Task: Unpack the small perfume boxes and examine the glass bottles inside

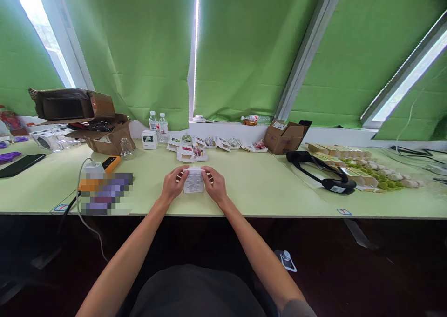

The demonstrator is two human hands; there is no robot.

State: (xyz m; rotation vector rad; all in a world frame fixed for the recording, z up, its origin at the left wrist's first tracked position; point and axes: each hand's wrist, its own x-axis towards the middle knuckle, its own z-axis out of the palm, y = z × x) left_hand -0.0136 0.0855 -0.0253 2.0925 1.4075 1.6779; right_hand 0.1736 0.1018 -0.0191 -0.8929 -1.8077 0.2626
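Note:
A small white box [194,183] with lines of printed text on its facing side is held between my hands, low over the table. My left hand [173,185] grips its left side near the top, fingers curled behind. On the opposite side my right hand [215,185] pinches the upper right edge. Beyond them, opened white boxes [186,153] with small ornament-like items [198,151] beside them stand in a loose row. A closed white box [149,140] with a dark picture stands farther left.
The pale green table [265,193] carries cardboard boxes at left [108,138] and right [284,138]. Two water bottles [163,124] and a glass jar [127,148] stand at back left. A black headset [321,172] lies right; a cable [82,207] hangs off the front edge.

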